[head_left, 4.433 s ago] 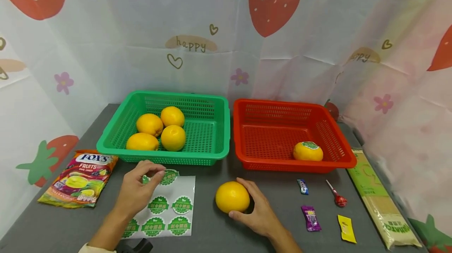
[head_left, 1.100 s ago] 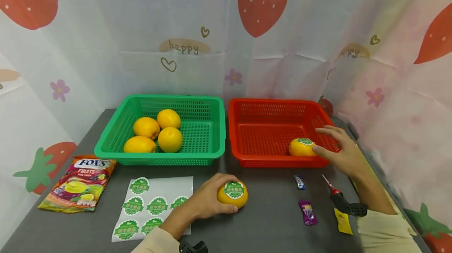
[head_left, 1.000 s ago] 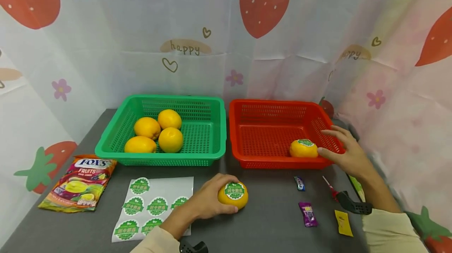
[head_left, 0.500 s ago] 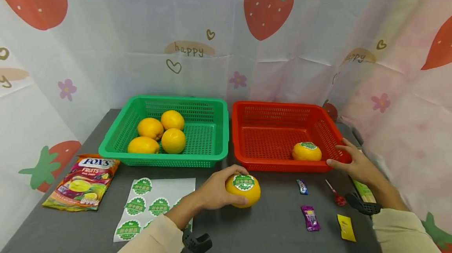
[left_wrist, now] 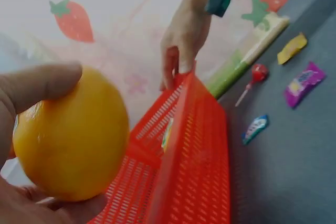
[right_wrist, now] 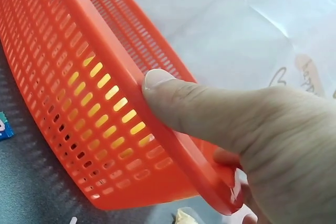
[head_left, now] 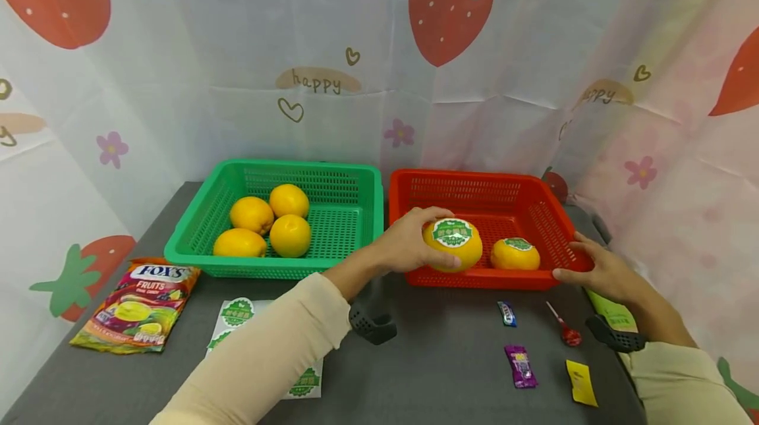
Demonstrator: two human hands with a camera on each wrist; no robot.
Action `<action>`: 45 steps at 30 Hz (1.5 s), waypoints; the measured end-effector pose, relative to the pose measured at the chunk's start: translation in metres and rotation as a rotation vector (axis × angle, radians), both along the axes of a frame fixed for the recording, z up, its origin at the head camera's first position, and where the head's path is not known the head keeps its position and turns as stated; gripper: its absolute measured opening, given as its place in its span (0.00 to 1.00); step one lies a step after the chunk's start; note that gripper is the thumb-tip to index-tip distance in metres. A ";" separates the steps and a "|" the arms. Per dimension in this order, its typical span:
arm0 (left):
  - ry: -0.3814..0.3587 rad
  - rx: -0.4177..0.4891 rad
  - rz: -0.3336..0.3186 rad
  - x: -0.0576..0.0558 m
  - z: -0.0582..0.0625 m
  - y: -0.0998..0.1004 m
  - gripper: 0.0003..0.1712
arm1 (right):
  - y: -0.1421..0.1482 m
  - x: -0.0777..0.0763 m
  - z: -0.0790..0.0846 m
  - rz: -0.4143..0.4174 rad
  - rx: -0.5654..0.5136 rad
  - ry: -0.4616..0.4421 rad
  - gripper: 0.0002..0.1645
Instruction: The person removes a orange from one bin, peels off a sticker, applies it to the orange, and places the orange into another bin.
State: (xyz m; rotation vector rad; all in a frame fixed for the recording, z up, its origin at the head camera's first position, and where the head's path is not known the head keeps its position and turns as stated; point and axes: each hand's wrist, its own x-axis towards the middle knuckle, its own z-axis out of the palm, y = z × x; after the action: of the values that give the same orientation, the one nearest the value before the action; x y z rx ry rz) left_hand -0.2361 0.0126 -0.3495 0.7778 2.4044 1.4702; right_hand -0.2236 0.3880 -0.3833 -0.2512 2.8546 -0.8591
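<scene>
My left hand [head_left: 409, 240] grips an orange [head_left: 465, 254] with a round green-and-white sticker on top, holding it over the front left part of the red basket [head_left: 474, 176]. In the left wrist view, thumb and fingers wrap round that orange [left_wrist: 73, 140]. My right hand [head_left: 611, 273] holds the front right corner of the basket, its thumb on the rim [right_wrist: 113, 45] in the right wrist view. Inside the basket, near that corner, lies another stickered orange [head_left: 514, 258]. A white sheet of stickers [head_left: 305, 382] lies partly hidden under my left forearm.
A green basket [head_left: 381, 214] with several plain oranges [head_left: 290, 236] stands left of the red one. A candy bag [head_left: 139, 306] lies far left. At the right are small wrapped candies [head_left: 522, 367], a lollipop [head_left: 570, 336] and a long green packet [head_left: 613, 315].
A sticker has come onto the orange. The left hand has lifted it from the table and carried it right, over the red basket. The right hand has moved onto the basket's corner.
</scene>
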 end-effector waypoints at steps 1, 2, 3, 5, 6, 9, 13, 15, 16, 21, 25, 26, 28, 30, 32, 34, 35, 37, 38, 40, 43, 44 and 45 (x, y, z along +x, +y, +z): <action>-0.008 -0.003 0.019 -0.006 0.002 0.005 0.42 | -0.001 0.000 0.001 -0.002 0.008 -0.004 0.56; -0.022 -0.004 0.040 -0.012 0.002 0.010 0.42 | -0.001 -0.001 0.001 -0.002 0.013 -0.006 0.56; -0.037 -0.010 0.063 -0.018 0.002 0.016 0.41 | -0.002 -0.001 0.002 0.000 0.017 -0.008 0.56; -0.069 -0.035 0.100 -0.028 -0.001 0.026 0.42 | -0.003 -0.002 0.003 0.009 0.025 -0.008 0.56; -0.088 -0.054 0.114 -0.032 -0.003 0.032 0.42 | -0.003 -0.002 0.003 0.013 0.030 -0.010 0.55; -0.140 -0.132 0.140 -0.041 -0.013 0.047 0.43 | -0.003 -0.002 0.003 0.026 0.044 -0.009 0.54; -0.166 -0.268 0.155 -0.048 -0.027 0.062 0.42 | -0.005 -0.002 0.004 0.035 0.057 -0.010 0.53; -0.169 -0.332 0.164 -0.049 -0.033 0.068 0.40 | -0.007 -0.002 0.005 0.040 0.057 -0.007 0.52; -0.170 -0.361 0.170 -0.050 -0.037 0.070 0.39 | -0.007 -0.002 0.005 0.043 0.058 -0.004 0.52; -0.201 -0.468 0.151 -0.053 -0.050 0.077 0.36 | -0.009 -0.003 0.004 0.049 0.076 0.007 0.53; -0.194 -0.515 0.123 -0.054 -0.054 0.079 0.36 | -0.009 -0.003 0.003 0.053 0.071 0.006 0.54; -0.181 -0.519 0.115 -0.055 -0.054 0.079 0.37 | -0.009 -0.003 0.003 0.053 0.067 0.005 0.54; -0.148 -0.519 0.097 -0.055 -0.052 0.079 0.38 | -0.007 -0.003 0.004 0.056 0.065 0.008 0.53; -0.118 -0.500 0.080 -0.055 -0.049 0.077 0.40 | -0.005 -0.003 0.004 0.058 0.063 0.007 0.53; -0.107 -0.461 0.079 -0.054 -0.045 0.076 0.43 | -0.003 -0.003 0.004 0.056 0.060 0.004 0.53; -0.081 -0.418 0.073 -0.052 -0.038 0.073 0.44 | -0.002 -0.003 0.004 0.056 0.061 0.003 0.53; -0.070 -0.390 0.073 -0.051 -0.033 0.071 0.45 | -0.002 -0.003 0.004 0.053 0.061 0.002 0.53; -0.047 -0.331 0.068 -0.048 -0.024 0.066 0.45 | -0.001 -0.002 0.003 0.043 0.062 0.000 0.54; -0.039 -0.299 0.067 -0.046 -0.019 0.063 0.45 | 0.000 -0.002 0.003 0.037 0.064 0.000 0.55; -0.013 -0.249 0.070 -0.044 -0.010 0.054 0.44 | 0.001 -0.001 0.002 0.028 0.058 -0.001 0.55; 0.011 -0.175 0.087 -0.039 0.003 0.039 0.43 | 0.003 -0.001 -0.001 0.019 0.044 0.000 0.56; 0.021 -0.158 0.092 -0.038 0.006 0.033 0.43 | 0.003 0.000 -0.001 0.017 0.041 0.001 0.56; 0.035 -0.144 0.096 -0.036 0.010 0.027 0.43 | 0.003 0.000 -0.002 0.015 0.037 0.000 0.56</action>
State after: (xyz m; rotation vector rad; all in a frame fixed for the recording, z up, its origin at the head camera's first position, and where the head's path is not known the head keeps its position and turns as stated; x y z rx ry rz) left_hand -0.2720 0.0395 -0.3395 0.6705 2.5729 1.3086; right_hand -0.2238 0.3911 -0.3853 -0.2684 2.8619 -0.8024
